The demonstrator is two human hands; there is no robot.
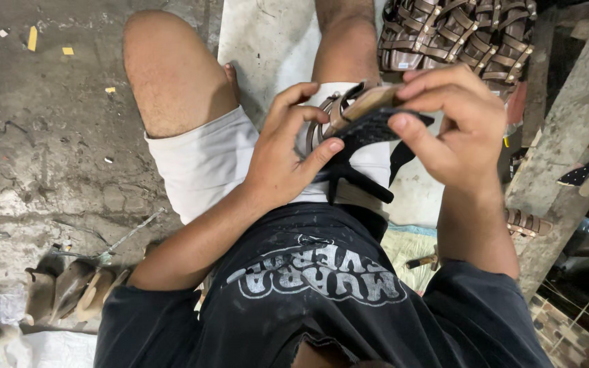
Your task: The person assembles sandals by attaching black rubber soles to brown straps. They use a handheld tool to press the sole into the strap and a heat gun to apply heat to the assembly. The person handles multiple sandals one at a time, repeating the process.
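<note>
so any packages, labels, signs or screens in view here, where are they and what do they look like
Shirt print: on the black shirt front at bottom centre, below both hands; chunky whitish arched lettering, worn, upside down from this view.
Yellow scraps: on the grey floor at top left; small flat slips, too small to tell if they are labels.
No packages, signs or screens show.

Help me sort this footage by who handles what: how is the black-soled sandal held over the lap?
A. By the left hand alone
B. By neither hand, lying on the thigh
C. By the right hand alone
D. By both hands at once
D: the left hand grips the sandal from one side while the right hand pinches its other end with thumb and fingers.
</note>
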